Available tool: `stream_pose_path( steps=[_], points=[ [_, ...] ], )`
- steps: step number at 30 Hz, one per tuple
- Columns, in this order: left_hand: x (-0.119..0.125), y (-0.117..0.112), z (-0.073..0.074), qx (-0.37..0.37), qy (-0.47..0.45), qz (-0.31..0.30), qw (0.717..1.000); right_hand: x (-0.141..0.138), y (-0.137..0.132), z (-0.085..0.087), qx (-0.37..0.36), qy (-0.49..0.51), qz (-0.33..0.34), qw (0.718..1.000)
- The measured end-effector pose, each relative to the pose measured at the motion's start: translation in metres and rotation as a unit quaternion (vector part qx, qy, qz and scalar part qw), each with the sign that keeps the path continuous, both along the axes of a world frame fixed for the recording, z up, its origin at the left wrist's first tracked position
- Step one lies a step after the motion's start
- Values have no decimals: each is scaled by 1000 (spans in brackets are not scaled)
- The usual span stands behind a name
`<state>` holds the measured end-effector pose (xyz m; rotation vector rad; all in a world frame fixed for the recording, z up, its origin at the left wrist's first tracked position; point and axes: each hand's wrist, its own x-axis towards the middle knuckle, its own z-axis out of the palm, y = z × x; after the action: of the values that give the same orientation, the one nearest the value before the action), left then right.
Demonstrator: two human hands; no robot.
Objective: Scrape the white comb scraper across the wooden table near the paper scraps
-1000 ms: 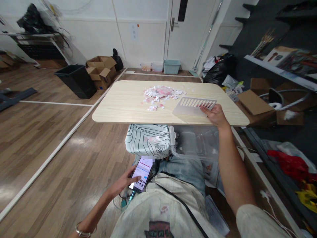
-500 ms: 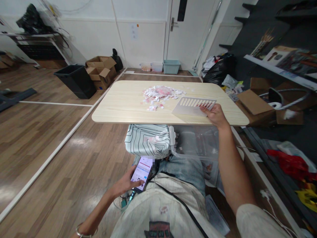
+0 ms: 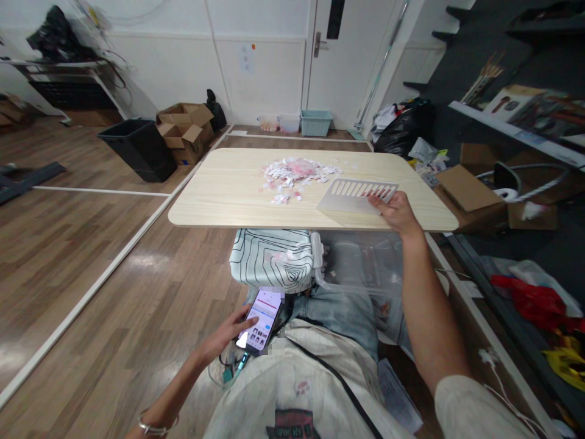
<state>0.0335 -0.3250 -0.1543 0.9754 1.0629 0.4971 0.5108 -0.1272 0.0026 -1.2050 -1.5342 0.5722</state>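
Note:
My left hand point(image 3: 235, 324) is around a lit smartphone point(image 3: 262, 320) near my lap, its thumb over the screen, and a cable is plugged into the phone's lower end. At the table's front right, my right hand point(image 3: 395, 210) grips a flat white plastic scraper with a row of slots point(image 3: 347, 201). The scraper's lower edge lies on or just above the pale wooden table point(image 3: 205, 195). Left of it is a loose heap of small white and pink paper-like pieces point(image 3: 295, 171), with a few scattered nearer me.
Beneath the table's front edge are a patterned light bin point(image 3: 269, 262) and a clear plastic box point(image 3: 361, 262). A black trash bin point(image 3: 137, 149) and cardboard boxes point(image 3: 187, 131) stand left. An open carton point(image 3: 475, 189) and loaded shelves are right.
My left thumb has shifted upward on the phone screen, uncovering small pictures lower down. My right hand and the scraper have stayed in place.

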Motion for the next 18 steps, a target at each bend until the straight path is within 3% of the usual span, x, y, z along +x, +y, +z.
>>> stream_pose_path(
  steps=[18],
  points=[
    [-6,0,-5,-6,7,-5,1000,-4,-3,3,-1,-2,-4,1000]
  ],
)
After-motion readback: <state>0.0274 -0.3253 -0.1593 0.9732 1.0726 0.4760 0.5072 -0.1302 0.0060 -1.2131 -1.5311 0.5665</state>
